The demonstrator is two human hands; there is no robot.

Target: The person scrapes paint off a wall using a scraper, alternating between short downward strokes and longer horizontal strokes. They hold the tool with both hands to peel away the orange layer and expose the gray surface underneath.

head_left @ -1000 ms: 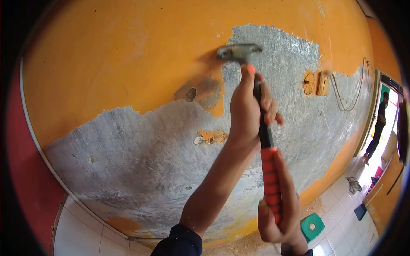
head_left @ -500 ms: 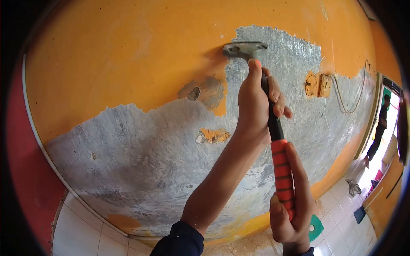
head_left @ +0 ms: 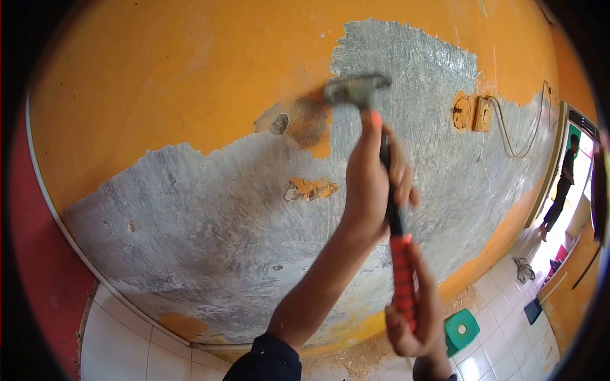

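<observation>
A long-handled scraper (head_left: 358,91) with a wide metal head rests against the wall, near the border between orange paint (head_left: 190,76) and bare grey surface (head_left: 406,82). My left hand (head_left: 370,178) is closed round the black upper shaft, just below the head. Lower down, my right hand (head_left: 416,311) grips the red, dark-striped handle. Both hands and the scraper head are slightly blurred. Left of the scraper, a hole (head_left: 278,124) shows in a rough brown patch. A small orange patch (head_left: 314,188) remains within the grey area.
A light switch (head_left: 483,114) with a looping cable (head_left: 508,143) is on the wall at right. Below stands a green stool (head_left: 462,330) on white tiles (head_left: 508,330), near scattered debris (head_left: 356,360). Another person (head_left: 562,184) stands at the doorway on the far right.
The scraper and both hands have moved down and slightly left along the wall. The view has shifted a little, and more of the green stool shows.
</observation>
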